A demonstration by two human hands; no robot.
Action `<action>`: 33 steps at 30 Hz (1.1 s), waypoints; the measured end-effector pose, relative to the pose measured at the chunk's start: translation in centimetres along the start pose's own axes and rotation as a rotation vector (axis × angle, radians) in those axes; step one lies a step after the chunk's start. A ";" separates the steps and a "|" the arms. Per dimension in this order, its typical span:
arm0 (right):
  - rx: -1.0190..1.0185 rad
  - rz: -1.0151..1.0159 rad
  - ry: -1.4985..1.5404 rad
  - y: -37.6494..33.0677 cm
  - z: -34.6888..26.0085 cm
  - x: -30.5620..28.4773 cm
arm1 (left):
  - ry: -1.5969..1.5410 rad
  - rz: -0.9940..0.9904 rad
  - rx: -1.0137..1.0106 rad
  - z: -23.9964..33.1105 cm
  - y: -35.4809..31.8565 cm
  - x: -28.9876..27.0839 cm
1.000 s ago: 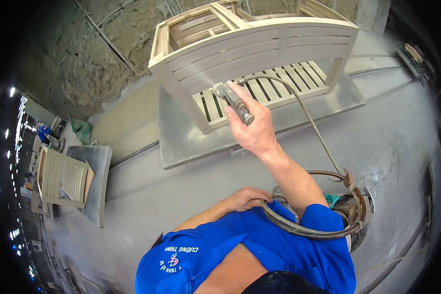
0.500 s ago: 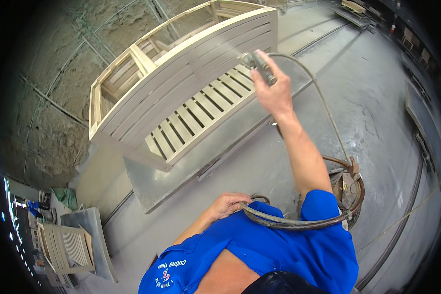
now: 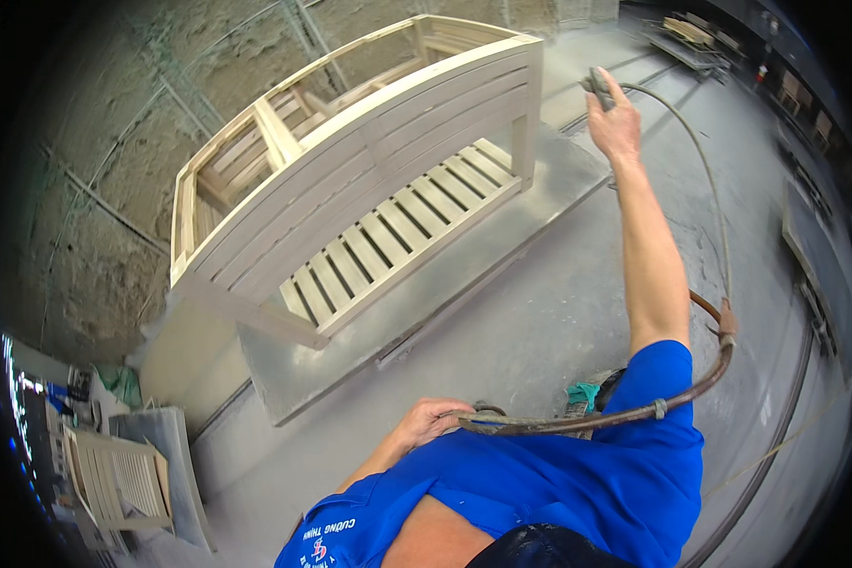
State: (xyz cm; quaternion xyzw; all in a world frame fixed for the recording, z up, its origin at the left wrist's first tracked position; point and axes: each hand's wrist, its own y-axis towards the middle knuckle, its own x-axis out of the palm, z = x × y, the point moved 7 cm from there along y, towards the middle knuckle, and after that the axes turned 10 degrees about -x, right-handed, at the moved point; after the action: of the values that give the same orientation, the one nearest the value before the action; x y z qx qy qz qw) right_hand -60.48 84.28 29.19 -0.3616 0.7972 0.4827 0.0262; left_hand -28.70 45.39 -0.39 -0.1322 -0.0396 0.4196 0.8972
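Note:
Beyond the right end of a slatted wooden furniture frame (image 3: 388, 142), my right hand (image 3: 617, 128) is closed around a spray gun (image 3: 596, 87), arm stretched far out. A thin hose (image 3: 702, 156) curves from the gun back toward my elbow. Low in front of my body, my left hand (image 3: 433, 421) grips a thick brown hose (image 3: 577, 423), which crosses my chest and right arm. The frame's near panel looks greyish; its lower slatted shelf (image 3: 402, 222) is pale. Faint haze hangs near the gun.
The frame stands on a flat grey board (image 3: 350, 364). Behind it rises a rough wall (image 3: 104, 218) with pipes. At lower left, another slatted wooden piece (image 3: 118, 478) leans by a grey panel (image 3: 175, 464). Rails run along the floor; a dark panel (image 3: 817, 246) stands at right.
My right hand has swept right with the spray gun, from before the panel to past the frame's end. The hose swung right with it. My left hand keeps its hold, shifted slightly left and down.

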 end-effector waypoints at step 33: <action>-0.025 -0.734 1.104 -31.0 -31.1 7.2 | -0.517 0.046 -0.071 -3.5 -3.2 0.9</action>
State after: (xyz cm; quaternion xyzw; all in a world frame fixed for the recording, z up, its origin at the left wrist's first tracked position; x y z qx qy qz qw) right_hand -37.55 47.31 19.65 -0.8042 0.5131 0.1954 -0.2276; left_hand -25.08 43.35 -2.94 -0.0531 -0.2791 0.4581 0.8423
